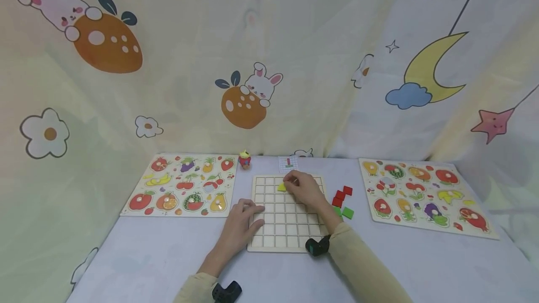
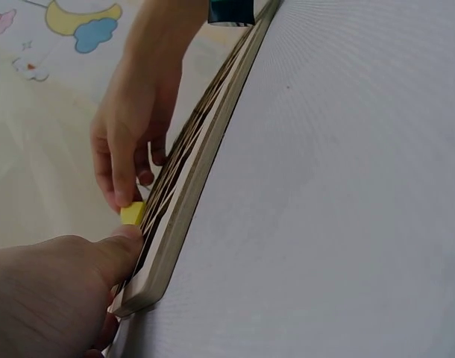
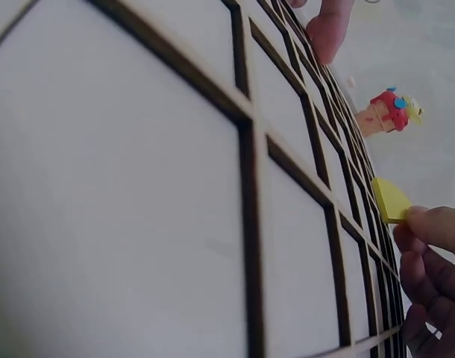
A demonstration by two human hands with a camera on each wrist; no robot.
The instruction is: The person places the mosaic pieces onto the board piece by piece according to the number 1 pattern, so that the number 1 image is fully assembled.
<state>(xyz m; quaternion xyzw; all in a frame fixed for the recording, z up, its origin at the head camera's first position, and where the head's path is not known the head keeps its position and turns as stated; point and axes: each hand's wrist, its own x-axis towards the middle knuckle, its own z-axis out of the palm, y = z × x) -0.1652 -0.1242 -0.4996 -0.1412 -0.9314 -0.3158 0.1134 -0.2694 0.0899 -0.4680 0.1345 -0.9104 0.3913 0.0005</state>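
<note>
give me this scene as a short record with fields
centre: pale wooden rectangular grid board
right hand: pinches small flat yellow tile at its far part
left hand: rests on its left edge
loose: red square tiles and green square tiles, right of it
sides: cream fruit-picture board left, similar fruit-picture board right
behind: small red-and-yellow figurine, white printed card

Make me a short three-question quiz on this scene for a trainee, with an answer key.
1. Which hand pinches the yellow tile?
2. True or false: the red tiles lie left of the grid board.
3. Choose: the loose tiles beside the red ones are a) blue, b) green, c) black.

Key: 1. The right hand. 2. False; they lie to its right. 3. b, the green tiles.
</note>
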